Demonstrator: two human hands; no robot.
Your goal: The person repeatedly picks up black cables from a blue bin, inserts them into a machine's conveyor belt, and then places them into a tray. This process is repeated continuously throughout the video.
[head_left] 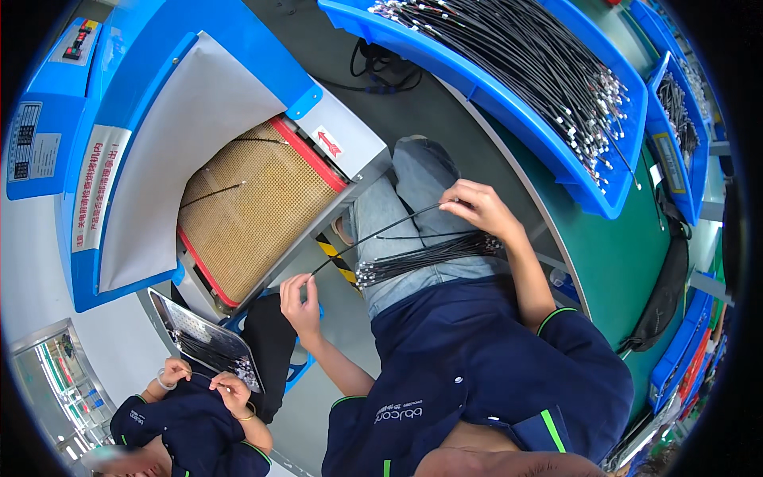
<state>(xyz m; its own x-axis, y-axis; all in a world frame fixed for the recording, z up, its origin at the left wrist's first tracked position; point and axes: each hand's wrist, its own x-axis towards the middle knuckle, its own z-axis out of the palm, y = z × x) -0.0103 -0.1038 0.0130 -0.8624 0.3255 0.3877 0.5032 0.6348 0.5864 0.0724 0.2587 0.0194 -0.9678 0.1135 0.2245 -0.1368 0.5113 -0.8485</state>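
A thin black cable stretches at a slant between my two hands, above my lap. The fingers of my left hand pinch its lower left end. At its upper right end, my right hand holds it between thumb and fingers. Across my thighs lies a bundle of black cables with small pale connectors at its left end. The bundle's right end passes close by my right forearm, and some of it is hidden there.
A blue and white machine with a brown mesh belt stands to the left, a few cables on the belt. A blue bin of cables sits on the green table at right. A co-worker handles cables over a metal tray.
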